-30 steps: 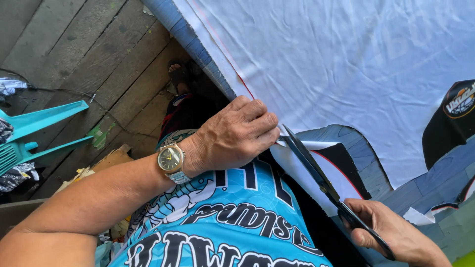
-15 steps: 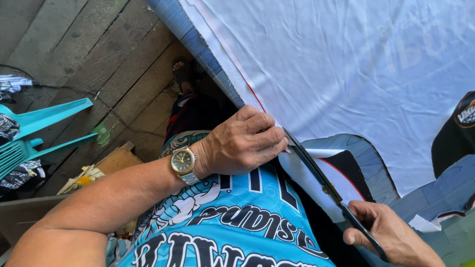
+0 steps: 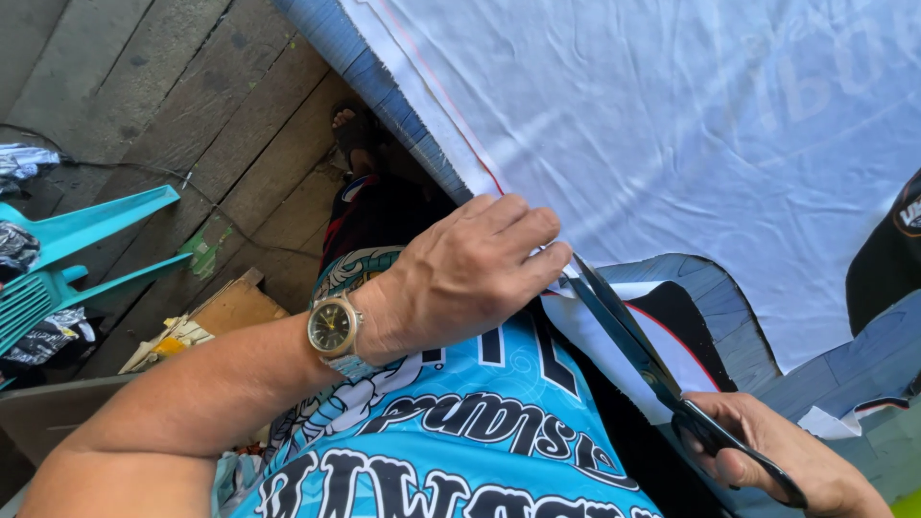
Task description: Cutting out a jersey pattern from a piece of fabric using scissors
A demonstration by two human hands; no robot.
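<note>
A large white fabric sheet (image 3: pixel 672 125) with a blue printed border lies spread over a table in front of me. My left hand (image 3: pixel 470 273), a gold wristwatch on its wrist, pinches the sheet's near edge. My right hand (image 3: pixel 777 456) at the lower right grips the handles of long dark scissors (image 3: pixel 624 336). The blades point up-left along the fabric edge and their tips meet the fabric right at my left fingertips. A cut printed piece in black, white and blue (image 3: pixel 691 326) lies just beyond the blades.
A turquoise plastic chair (image 3: pixel 67 259) stands at the left on the wooden plank floor (image 3: pixel 173 105). Scraps and cardboard (image 3: pixel 206 321) lie by my leg. A sandalled foot (image 3: pixel 353 129) shows under the table edge. A black printed piece (image 3: pixel 887 259) lies at the right.
The view has drifted slightly. My left hand keeps its pinch on the fabric edge, and the scissors stay pointed at it, advanced a little along the edge.
</note>
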